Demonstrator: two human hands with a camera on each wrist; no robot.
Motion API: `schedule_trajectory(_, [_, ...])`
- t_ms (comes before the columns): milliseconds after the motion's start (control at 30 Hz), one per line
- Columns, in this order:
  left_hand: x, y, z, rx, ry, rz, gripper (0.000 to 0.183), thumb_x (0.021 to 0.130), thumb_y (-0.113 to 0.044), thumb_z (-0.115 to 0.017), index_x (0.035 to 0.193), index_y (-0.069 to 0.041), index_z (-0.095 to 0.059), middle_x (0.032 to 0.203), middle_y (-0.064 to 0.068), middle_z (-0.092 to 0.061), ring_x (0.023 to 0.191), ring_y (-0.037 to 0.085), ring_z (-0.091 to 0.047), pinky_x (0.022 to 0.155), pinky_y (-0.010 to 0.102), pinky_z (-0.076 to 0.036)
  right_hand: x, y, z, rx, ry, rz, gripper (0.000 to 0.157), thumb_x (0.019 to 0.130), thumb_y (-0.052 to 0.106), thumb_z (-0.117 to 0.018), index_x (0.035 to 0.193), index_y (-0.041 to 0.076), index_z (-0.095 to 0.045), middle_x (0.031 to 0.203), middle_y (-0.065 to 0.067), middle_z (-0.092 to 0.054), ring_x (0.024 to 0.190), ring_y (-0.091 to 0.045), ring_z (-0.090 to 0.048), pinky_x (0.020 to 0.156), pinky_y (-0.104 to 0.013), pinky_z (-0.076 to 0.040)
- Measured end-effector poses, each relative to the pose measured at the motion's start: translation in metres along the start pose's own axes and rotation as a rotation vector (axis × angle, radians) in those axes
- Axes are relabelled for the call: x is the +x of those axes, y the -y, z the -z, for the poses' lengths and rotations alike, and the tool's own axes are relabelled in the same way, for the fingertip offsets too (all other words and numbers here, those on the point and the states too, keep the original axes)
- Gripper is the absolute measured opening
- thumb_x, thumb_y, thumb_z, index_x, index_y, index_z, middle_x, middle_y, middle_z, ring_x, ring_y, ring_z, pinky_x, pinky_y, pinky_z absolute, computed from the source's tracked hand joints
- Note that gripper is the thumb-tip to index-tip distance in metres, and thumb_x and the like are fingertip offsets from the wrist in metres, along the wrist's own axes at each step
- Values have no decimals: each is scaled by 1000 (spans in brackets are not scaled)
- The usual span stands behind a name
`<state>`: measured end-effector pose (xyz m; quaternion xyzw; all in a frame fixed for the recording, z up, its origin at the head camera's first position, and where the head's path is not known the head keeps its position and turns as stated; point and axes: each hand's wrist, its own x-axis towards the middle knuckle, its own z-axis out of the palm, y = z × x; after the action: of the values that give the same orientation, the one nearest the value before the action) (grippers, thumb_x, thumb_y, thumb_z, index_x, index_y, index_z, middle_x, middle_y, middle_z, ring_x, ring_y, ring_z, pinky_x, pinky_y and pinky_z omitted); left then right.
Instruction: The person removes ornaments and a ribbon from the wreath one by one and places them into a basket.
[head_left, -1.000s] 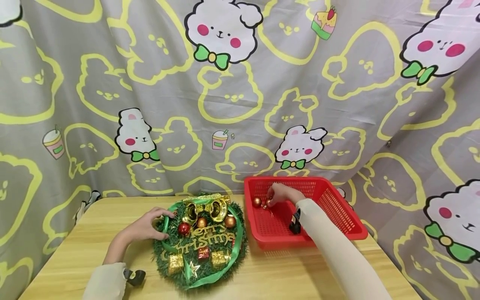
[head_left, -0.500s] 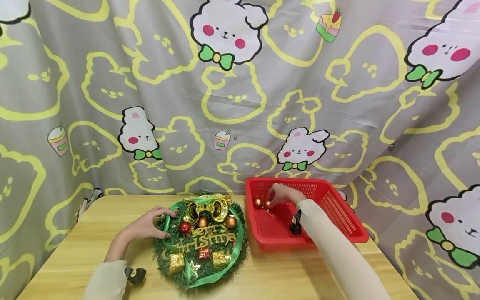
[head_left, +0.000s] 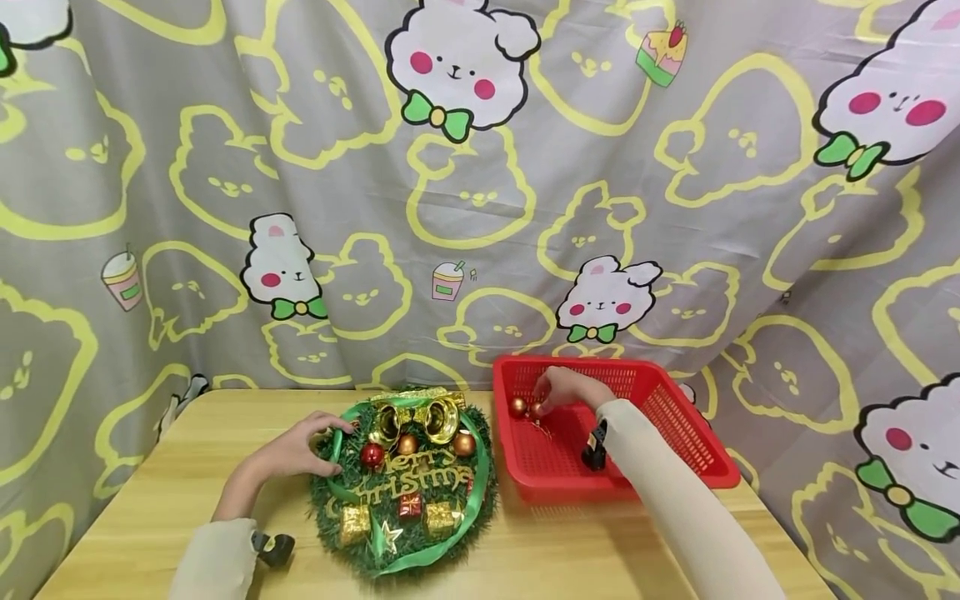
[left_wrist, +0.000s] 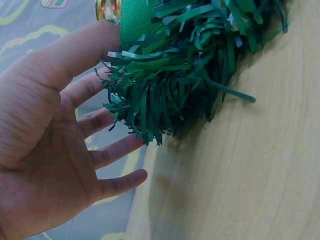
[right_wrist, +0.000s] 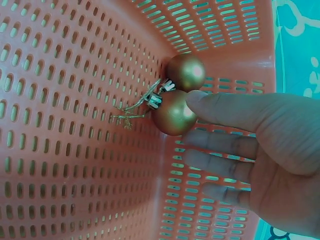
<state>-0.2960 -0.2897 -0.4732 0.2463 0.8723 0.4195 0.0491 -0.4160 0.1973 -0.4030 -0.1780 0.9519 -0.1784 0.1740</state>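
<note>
In the head view, a green Christmas wreath (head_left: 330, 533) lies on the table with gold bells (head_left: 442, 419), baubles, small gift boxes, ribbon and "Merry Christmas" lettering. At its left edge rests my left hand (head_left: 296, 446). The left wrist view shows the thumb (left_wrist: 75, 52) touching the wreath by the green ribbon (left_wrist: 134, 25), the other fingers spread loosely behind. My right hand (head_left: 564, 390) reaches into the red basket (head_left: 555, 490). There its thumb and index finger pinch a gold bauble (right_wrist: 172, 115) with a string loop. Another gold bauble (right_wrist: 189, 71) sits against it in the corner.
The basket has perforated walls and stands at the right of the wooden table (head_left: 217, 433). A patterned grey curtain (head_left: 480, 275) hangs behind the table and along both sides. Dark wrist devices (head_left: 273, 550) sit on both sleeves.
The whole head view has shifted slightly, with the scene sliding a little to the right. Both hands keep nearly the same place at the wreath and in the basket.
</note>
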Motion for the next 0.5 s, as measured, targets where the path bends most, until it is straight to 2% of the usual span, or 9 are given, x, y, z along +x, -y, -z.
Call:
schedule_trajectory(167, [0,-1,1,7,5,1,59,77,-17,-86,130,-6,-61,139,31,-44,127,55,-45,101,73,-44,-1,2,2,-9,11,14,29,88,19,-81,114,8,-76,106,-5,-74,93,-20,-65,90,-41,-61])
schedule_trajectory(300, [0,0,0,0,-5,6,59,77,-16,-86,129,-6,-61,139,30,-44,126,54,-46,103,73,-44,0,5,7,-7,12,60,30,88,15,-80,116,6,-74,108,-6,-74,92,-19,-65,86,-37,-61])
schedule_trajectory(500, [3,-3,4,15,9,-9,58,78,-16,-86,130,-5,-61,139,31,-44,126,53,-46,103,72,-44,-7,15,18,-35,-10,214,35,90,12,-78,123,2,-72,119,-12,-74,103,-21,-69,89,-37,-61])
